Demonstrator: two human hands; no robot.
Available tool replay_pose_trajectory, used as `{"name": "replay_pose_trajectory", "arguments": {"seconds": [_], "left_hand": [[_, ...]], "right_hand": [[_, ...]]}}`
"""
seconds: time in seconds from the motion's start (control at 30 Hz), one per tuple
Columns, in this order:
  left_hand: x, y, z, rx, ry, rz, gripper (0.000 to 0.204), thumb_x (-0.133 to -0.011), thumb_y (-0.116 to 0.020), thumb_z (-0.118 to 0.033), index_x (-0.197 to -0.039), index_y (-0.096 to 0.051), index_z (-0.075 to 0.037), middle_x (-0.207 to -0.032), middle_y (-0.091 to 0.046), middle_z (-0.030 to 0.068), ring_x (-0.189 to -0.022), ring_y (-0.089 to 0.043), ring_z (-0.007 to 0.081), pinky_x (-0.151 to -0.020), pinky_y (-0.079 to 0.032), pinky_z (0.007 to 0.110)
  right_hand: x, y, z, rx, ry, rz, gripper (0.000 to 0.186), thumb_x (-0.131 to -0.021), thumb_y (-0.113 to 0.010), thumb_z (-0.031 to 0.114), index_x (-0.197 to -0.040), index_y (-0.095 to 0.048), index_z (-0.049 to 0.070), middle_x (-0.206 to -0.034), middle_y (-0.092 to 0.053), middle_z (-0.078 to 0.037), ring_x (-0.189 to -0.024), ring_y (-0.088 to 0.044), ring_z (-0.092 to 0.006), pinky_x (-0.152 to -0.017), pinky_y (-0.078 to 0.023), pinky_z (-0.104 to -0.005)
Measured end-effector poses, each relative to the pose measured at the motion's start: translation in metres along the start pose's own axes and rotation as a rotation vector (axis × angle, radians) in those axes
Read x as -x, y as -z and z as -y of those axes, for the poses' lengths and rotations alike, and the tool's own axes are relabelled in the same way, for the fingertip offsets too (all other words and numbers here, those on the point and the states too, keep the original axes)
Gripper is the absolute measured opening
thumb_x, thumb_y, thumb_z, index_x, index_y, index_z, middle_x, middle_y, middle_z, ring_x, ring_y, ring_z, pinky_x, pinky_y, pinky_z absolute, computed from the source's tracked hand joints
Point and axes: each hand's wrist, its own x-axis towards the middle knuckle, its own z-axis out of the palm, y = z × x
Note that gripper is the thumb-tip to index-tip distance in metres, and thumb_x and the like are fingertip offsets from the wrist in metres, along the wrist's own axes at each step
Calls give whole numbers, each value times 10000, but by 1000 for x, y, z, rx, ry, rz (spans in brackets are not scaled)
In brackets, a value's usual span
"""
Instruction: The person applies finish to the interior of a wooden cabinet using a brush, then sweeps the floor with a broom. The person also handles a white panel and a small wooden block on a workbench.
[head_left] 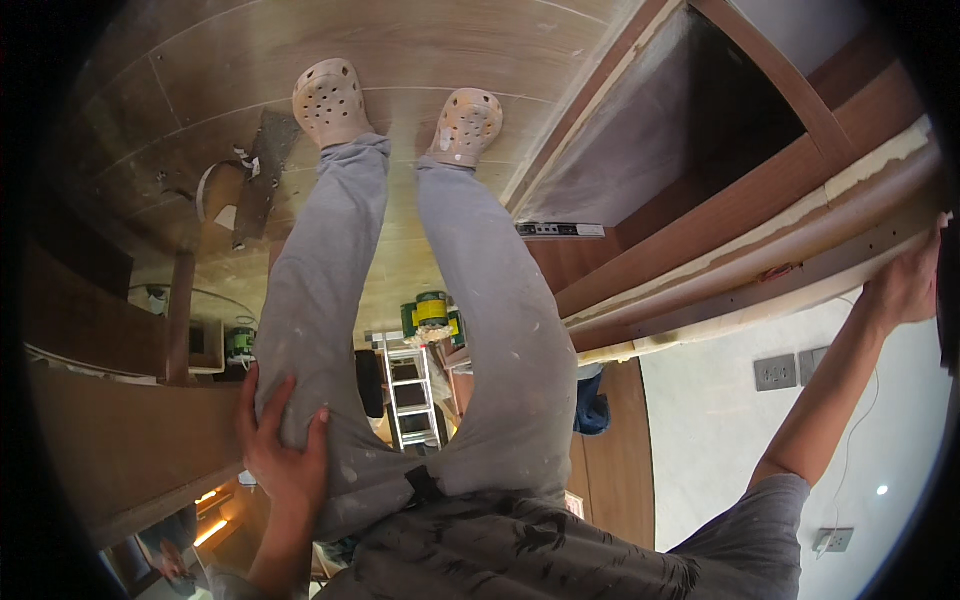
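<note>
Wood-grain planking (300, 40) across the whole upper left of the frame, curved by the lens. Running from upper centre to the right edge, a long brown timber frame (720, 225) with a pale, rough-edged strip along it. Down the middle, grey paint-flecked trousers (500, 330), ending at the top in two beige perforated clogs (330, 100) planted on the planking. At lower centre, a dark patterned shirt (520, 555). At the right edge, the right hand (905, 290), arm stretched out from a grey sleeve, fingers closed over the end of the pale strip of the frame. At lower left, the left hand (285, 450), flat and open, fingers spread, pressed on the trouser leg at the thigh. Between the legs, a small aluminium stepladder (410, 395) and, just above it, a green and yellow power tool (432, 315). On the pale wall at right, grey switch plates (775, 372).
</note>
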Motion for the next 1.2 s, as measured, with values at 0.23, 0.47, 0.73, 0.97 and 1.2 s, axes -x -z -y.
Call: {"name": "replay_pose_trajectory", "arguments": {"seconds": [0.23,0.47,0.73,0.97,1.2], "left_hand": [[-6,8,-1,49,-42,44,419,-778,-818,-114,-1188,-737,-83,-1548,-499,171,-1432,-448,426,-1173,-392,535],[-9,16,3,-40,-136,48,298,-803,-801,-99,-1088,-732,-42,-1503,-543,178,-1446,-417,463,-1169,-379,587],[-5,8,-2,75,-141,-57,159,-785,-775,-54,-938,-745,-21,-1194,-725,172,-1379,-495,464,-1162,-386,567],[3,10,-3,196,-250,-91,112,-881,-783,-144,-931,-797,-44,-993,-774,161,-973,-714,374,-933,-550,467],[15,2,4,248,-285,-112,151,-902,-707,-121,-995,-807,-59,-1081,-777,145,-1080,-698,350,-1026,-502,488]], "right_hand": [[-1,4,16,72,-49,-7,342,-1038,-650,300,-1246,-679,29,-1284,-644,-127,-1149,-602,-234,-995,-481,-344],[1,2,33,177,-33,7,416,-1058,-619,330,-1365,-599,50,-1384,-559,-122,-1226,-536,-244,-1045,-436,-352],[-2,0,46,37,-116,75,542,-1101,-524,379,-1516,-430,44,-1363,-455,-112,-1180,-480,-194,-979,-451,-345],[-3,1,48,-19,-152,46,492,-1066,-533,190,-1512,-440,3,-1385,-434,-128,-1284,-417,-253,-1125,-321,-391],[-6,2,55,-62,-175,15,498,-1033,-535,130,-1506,-460,-6,-1400,-402,-170,-1362,-382,-300,-1190,-285,-423]]}}
